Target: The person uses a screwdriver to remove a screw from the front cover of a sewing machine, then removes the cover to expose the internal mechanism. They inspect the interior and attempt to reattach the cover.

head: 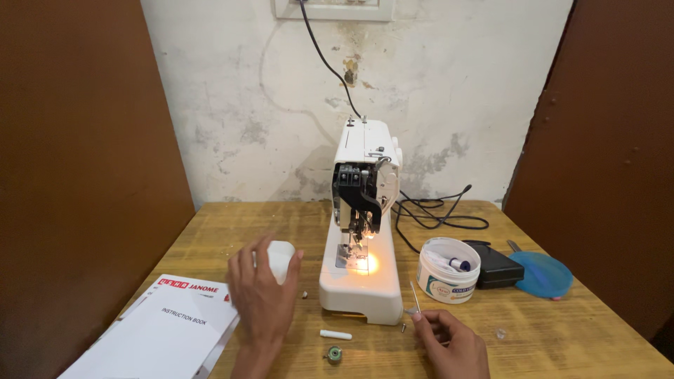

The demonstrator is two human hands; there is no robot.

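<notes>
Your left hand (263, 298) is curled around a white plastic cover (280, 258), fingers wrapped over its left side and thumb up along its right, holding it just left of the white sewing machine (360, 231). The back of the hand faces you, so how the cover sits in the palm is hidden. Your right hand (453, 340) is mostly closed, its fingertips pinching the lower end of a thin metal tool (415, 296) that slants up and away toward the machine's base. The tool's tip stands close to the front right corner of the machine bed, where the lamp lights the needle plate (351, 257).

On the wooden table (562, 330) between your hands lie a small white cylinder (335, 335) and, nearer you, a green-grey bobbin (333, 355). A tiny screw (404, 326) lies just left of your right fingertips. The instruction booklet (168, 326) lies under your left wrist. Right of the machine stand an open white tub (448, 270), a black pedal (495, 265) and a blue lid (540, 274).
</notes>
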